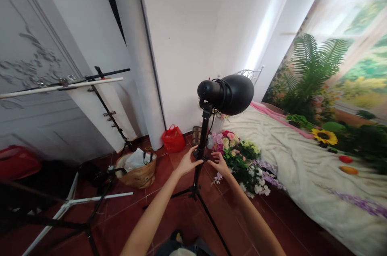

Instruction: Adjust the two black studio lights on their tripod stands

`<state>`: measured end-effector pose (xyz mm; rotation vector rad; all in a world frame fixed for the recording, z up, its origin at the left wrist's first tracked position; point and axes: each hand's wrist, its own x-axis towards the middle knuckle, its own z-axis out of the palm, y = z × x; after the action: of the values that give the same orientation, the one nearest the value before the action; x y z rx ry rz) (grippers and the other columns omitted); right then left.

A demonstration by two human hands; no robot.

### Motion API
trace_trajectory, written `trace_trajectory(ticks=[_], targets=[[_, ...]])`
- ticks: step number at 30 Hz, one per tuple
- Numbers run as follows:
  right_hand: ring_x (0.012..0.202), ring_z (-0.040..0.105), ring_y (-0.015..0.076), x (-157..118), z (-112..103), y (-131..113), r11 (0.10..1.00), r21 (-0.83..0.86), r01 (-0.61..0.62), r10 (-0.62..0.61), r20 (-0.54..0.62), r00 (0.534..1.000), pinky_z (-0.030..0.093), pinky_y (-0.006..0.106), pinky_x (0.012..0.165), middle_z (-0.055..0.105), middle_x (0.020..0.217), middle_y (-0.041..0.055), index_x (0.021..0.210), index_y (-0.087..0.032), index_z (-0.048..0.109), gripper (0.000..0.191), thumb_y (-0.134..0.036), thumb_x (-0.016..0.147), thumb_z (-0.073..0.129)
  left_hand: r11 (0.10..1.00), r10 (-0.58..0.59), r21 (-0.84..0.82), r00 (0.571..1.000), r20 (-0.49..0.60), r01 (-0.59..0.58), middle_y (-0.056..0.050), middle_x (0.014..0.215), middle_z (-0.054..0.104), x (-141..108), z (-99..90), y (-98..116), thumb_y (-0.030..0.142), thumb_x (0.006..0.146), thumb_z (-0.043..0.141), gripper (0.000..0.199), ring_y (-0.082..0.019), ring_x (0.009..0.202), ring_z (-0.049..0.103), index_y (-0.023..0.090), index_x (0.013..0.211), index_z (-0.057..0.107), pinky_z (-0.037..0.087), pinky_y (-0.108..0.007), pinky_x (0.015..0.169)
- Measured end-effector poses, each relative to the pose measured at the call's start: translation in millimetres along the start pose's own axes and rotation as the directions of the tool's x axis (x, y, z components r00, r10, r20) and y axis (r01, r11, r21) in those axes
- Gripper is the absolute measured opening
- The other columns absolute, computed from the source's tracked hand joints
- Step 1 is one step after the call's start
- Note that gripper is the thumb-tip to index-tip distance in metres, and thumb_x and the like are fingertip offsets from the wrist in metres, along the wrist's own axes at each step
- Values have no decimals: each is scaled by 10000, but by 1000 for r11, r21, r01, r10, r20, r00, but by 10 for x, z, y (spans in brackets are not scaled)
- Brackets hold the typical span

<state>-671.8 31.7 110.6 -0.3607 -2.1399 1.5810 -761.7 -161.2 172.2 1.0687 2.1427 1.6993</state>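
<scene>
A black studio lamp (231,94) with a wide round hood sits on top of a black light stand (203,137), its cable looped around the lamp body. My left hand (186,162) is closed around the stand's pole, thumb across the front, just below a joint. To the right of the pole, my right hand (220,164) has its fingers bent and apart, close by a small dark knob (206,158) on the stand. Whether a fingertip touches that knob I cannot tell. Below, the stand's legs (208,211) spread over the red tiled floor.
A bed with a cream cover (290,147) lies to the right, with a sunflower (324,136) on it. Artificial flowers (232,143) crowd beside the stand. Leftward are a red bag (173,139), a wicker basket (140,175), a white-legged stand (102,197) and a backdrop crossbar (72,84).
</scene>
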Motion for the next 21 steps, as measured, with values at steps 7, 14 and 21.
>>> trace_trajectory(ticks=[7, 14, 21], targets=[[1067, 566, 207, 92, 511, -617, 985, 127, 116, -122, 42, 992, 438, 345, 947, 574, 1189, 92, 1185, -188, 448, 712, -297, 568, 786, 984, -55, -167, 996, 63, 65, -144, 1166, 618, 142, 361, -694, 330, 668, 710, 525, -239, 1060, 582, 124, 1122, 547, 441, -431, 968], [767, 629, 188, 351, 841, -413, 996, 63, 68, -60, -127, 990, 505, 322, 764, 673, 810, 44, 833, -181, 560, 268, -363, 669, 667, 972, -100, -223, 989, -111, 73, -154, 1116, 644, 169, 692, -1005, 252, 713, 603, 375, -276, 1083, 578, 112, 1060, 575, 451, -457, 933], [651, 565, 150, 477, 829, -494, 986, 105, 129, -109, -177, 978, 482, 270, 615, 613, 716, 16, 775, -185, 499, 266, -359, 653, 659, 992, -82, -102, 985, -149, 67, -135, 1121, 645, 107, 645, -991, 231, 751, 584, 396, -252, 1059, 598, 150, 1136, 546, 442, -436, 949]])
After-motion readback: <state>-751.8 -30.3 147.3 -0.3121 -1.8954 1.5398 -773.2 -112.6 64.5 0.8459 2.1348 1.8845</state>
